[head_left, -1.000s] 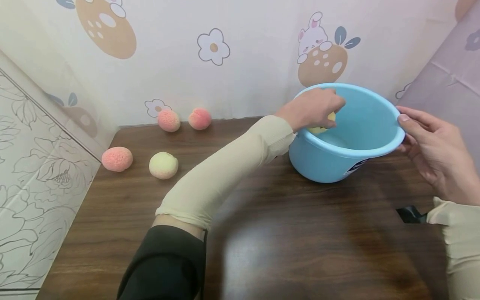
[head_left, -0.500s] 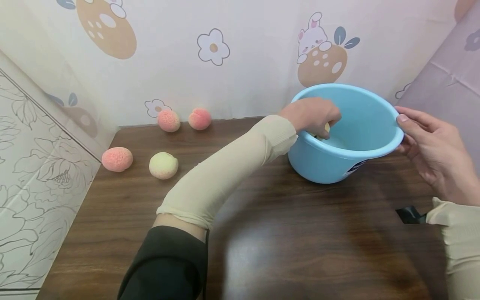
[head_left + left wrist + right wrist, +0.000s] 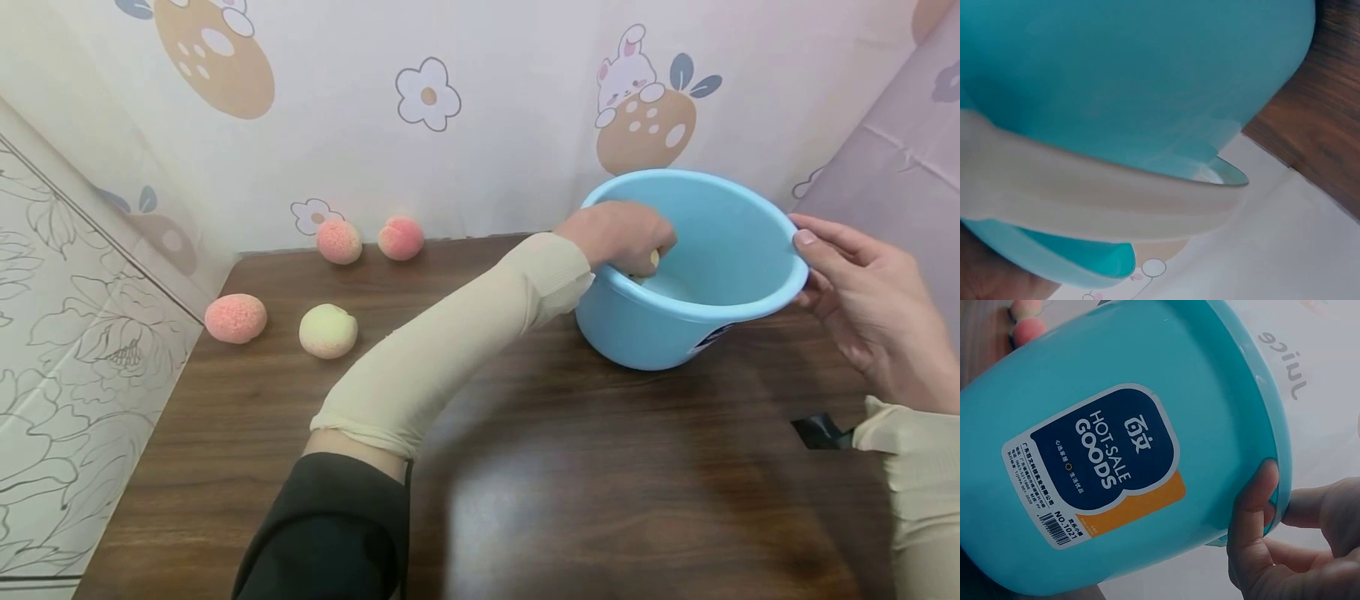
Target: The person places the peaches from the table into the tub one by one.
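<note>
Blue bucket is standing by the back edge of the table; inside, near its left rim, the left hand is gripping a mostly hidden peach beneath curled fingers; the right hand is grasping the opposite rim.

Yellowish object mostly hidden by the left fingers.

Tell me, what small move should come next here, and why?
Probably the left hand should relax and release the yellowish object, since it holds it inside the blue bucket while the right hand grips the bucket's side.
</note>
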Tool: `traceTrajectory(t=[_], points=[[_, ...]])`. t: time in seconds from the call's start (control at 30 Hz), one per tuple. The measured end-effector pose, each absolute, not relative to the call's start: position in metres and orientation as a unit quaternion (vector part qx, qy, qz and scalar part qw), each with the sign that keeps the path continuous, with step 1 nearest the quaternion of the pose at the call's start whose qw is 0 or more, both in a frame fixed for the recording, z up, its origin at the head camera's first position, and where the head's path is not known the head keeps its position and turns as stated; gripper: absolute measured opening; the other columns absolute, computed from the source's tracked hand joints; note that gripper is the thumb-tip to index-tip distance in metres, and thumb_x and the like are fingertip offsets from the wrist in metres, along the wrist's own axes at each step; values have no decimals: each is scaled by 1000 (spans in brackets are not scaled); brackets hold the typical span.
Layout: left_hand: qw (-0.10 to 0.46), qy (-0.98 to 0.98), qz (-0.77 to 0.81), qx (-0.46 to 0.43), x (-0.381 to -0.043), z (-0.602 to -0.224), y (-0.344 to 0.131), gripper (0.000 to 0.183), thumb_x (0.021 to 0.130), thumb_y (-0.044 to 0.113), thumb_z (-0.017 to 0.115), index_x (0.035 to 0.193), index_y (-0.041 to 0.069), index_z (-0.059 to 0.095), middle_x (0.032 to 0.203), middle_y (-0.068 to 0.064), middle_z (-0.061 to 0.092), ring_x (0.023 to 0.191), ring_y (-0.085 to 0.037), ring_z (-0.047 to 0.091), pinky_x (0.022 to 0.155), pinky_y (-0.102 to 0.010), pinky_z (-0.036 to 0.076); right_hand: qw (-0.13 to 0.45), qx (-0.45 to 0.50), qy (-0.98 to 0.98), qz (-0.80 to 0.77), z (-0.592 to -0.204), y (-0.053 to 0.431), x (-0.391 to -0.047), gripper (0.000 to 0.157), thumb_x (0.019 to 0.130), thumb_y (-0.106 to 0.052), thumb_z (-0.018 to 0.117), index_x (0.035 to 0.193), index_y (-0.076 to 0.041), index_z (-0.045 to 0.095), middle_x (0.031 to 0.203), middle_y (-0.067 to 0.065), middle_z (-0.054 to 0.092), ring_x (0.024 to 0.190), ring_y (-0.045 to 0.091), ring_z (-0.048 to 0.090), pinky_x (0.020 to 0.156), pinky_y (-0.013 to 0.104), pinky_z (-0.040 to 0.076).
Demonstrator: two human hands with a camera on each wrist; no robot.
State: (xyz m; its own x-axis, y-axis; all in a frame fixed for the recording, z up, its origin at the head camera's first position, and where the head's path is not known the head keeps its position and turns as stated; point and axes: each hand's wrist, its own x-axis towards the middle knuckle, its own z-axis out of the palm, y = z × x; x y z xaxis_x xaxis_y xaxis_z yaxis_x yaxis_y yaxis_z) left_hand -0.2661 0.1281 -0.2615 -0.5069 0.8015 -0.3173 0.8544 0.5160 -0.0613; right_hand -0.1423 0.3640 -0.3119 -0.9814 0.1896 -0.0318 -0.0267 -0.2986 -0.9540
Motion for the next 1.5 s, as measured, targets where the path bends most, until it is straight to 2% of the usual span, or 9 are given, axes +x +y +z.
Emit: traceTrajectory(t=[0.2, 0.43, 0.53, 0.8, 0.9, 1.0, 1.2, 1.3, 1.5], points=[[140, 867, -102, 467, -261, -257, 127, 21, 103, 17, 45, 115, 22, 61, 98, 10, 54, 94, -8, 50, 82, -21, 39, 69, -65, -585, 806, -313, 365, -142, 32, 98, -8, 69, 129, -10, 72, 107, 2, 78, 73, 14, 72, 55, 25, 57], [135, 868, -111, 465, -254, -249, 121, 40, 105, 22, 44, 141, 25, 60, 136, 6, 61, 113, -9, 52, 100, -23, 44, 58, -46, -551, 831, -313, 365, -140, 31, 101, 0, 62, 130, -5, 71, 109, 6, 79, 79, 19, 77, 58, 29, 60], [128, 866, -107, 472, -253, -248, 118, 41, 106, 24, 44, 143, 24, 60, 144, 5, 60, 119, -9, 53, 106, -23, 44, 56, -42, -547, 834, -313, 364, -140, 31, 101, 1, 61, 130, -4, 71, 109, 7, 78, 80, 19, 78, 58, 29, 60], [152, 869, -77, 464, -252, -248, 113, 37, 108, 24, 43, 137, 24, 65, 137, 7, 64, 111, -7, 52, 98, -22, 44, 55, -47, -550, 832, -313, 365, -139, 30, 101, -2, 61, 129, -5, 71, 111, 7, 79, 84, 19, 79, 63, 31, 62], [128, 869, -69, 473, -253, -249, 110, 36, 109, 25, 42, 136, 24, 65, 135, 7, 65, 109, -7, 51, 96, -22, 43, 55, -45, -548, 833, -314, 365, -138, 30, 101, -1, 61, 129, -4, 71, 110, 7, 79, 82, 19, 79, 62, 30, 62], [85, 865, -57, 492, -254, -249, 105, 31, 108, 23, 42, 127, 21, 67, 120, 6, 66, 101, -8, 51, 90, -21, 42, 57, -47, -553, 830, -314, 365, -138, 30, 101, -2, 62, 129, -5, 71, 109, 6, 79, 80, 18, 78, 60, 29, 61], [1, 861, -31, 507, -254, -250, 92, 22, 103, 12, 41, 104, 18, 62, 93, 7, 50, 92, -10, 46, 81, -21, 36, 59, -53, -563, 823, -312, 365, -141, 30, 100, -4, 64, 129, -7, 71, 111, 4, 79, 82, 18, 79, 63, 29, 62], [-36, 864, -42, 500, -253, -249, 87, 24, 101, 12, 40, 107, 18, 63, 97, 5, 54, 97, -13, 47, 86, -25, 40, 56, -50, -557, 827, -312, 364, -141, 30, 101, -3, 63, 129, -6, 71, 111, 5, 79, 83, 19, 79, 63, 29, 62], [-81, 878, -78, 465, -252, -246, 80, 35, 103, 22, 36, 126, 20, 62, 127, -2, 63, 117, -21, 51, 96, -36, 48, 54, -42, -546, 835, -313, 364, -141, 30, 101, -1, 61, 129, -4, 71, 110, 7, 79, 82, 19, 79, 62, 30, 62]])
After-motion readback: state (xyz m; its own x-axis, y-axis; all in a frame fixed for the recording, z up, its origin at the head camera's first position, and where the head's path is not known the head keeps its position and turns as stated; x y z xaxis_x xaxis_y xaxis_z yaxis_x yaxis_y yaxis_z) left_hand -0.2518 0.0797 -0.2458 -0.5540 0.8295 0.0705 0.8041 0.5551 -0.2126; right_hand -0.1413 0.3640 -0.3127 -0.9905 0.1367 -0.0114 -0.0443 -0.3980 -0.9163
